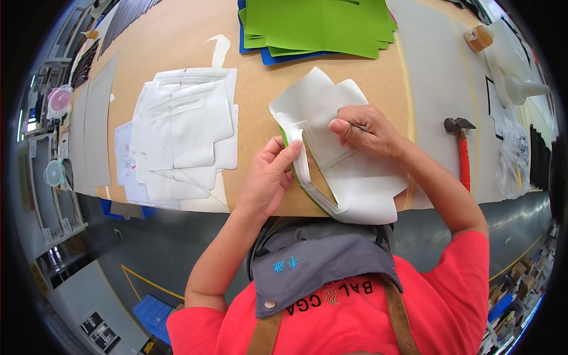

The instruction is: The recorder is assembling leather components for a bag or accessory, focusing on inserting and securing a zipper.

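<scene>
Left hand (pixel 271 177) pinching white panel (pixel 370 183) at left edge, right hand (pixel 371 131) above

From the person's head, a single fisheye camera looks steeply down, fairly near the left hand (pixel 267 180) and right hand (pixel 371 131) at mid-view, with the table (pixel 254 97) stretching away toward the top, the red shirt (pixel 445 293) along the lower edge and the floor (pixel 204 236) on both sides.

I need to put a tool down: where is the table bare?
Brown tabletop shows between the white stack and held piece, beyond the left hand; grey surface left of the hammer is bare too. Crowded: right side, with bottles and plastic bag; far middle, under green sheets.
</scene>
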A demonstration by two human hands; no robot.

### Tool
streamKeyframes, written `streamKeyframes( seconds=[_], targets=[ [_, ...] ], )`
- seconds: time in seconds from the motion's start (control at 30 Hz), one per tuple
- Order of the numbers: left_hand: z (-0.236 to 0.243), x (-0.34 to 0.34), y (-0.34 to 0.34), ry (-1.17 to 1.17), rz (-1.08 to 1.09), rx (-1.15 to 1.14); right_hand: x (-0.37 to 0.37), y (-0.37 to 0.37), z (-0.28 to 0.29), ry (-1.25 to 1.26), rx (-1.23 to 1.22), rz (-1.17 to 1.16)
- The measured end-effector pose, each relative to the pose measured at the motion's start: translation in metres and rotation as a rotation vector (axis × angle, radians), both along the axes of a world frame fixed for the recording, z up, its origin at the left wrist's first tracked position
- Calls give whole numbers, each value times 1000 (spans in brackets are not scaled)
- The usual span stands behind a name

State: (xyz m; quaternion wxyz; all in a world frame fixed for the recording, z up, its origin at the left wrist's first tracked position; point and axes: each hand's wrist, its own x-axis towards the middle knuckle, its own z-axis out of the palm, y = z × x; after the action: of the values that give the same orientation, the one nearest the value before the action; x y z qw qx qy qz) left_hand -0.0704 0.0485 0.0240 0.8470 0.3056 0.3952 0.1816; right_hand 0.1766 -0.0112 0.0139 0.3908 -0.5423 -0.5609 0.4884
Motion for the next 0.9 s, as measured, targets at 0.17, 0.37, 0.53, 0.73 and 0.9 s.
streamKeyframes(
  seconds=[0.17, 0.37, 0.53, 0.73, 0.9],
  targets=[
    [8, 4, -8, 29, 56, 16, -26, -24, 26, 13, 17, -282],
    [13, 3, -10, 9, 57, 51, -48, -21, 14, 37, 44, -416],
    [7, -4, -3, -69, 42, -43, -59, -16, -5, 133, -54, -461],
    [13, -21, -4, -90, -36, -103, -52, -16, -4, -64, 50, -370],
    [12, -29, -19, -251, -36, -232, -48, -13, -10, -45, 90, -318]
  ],
)
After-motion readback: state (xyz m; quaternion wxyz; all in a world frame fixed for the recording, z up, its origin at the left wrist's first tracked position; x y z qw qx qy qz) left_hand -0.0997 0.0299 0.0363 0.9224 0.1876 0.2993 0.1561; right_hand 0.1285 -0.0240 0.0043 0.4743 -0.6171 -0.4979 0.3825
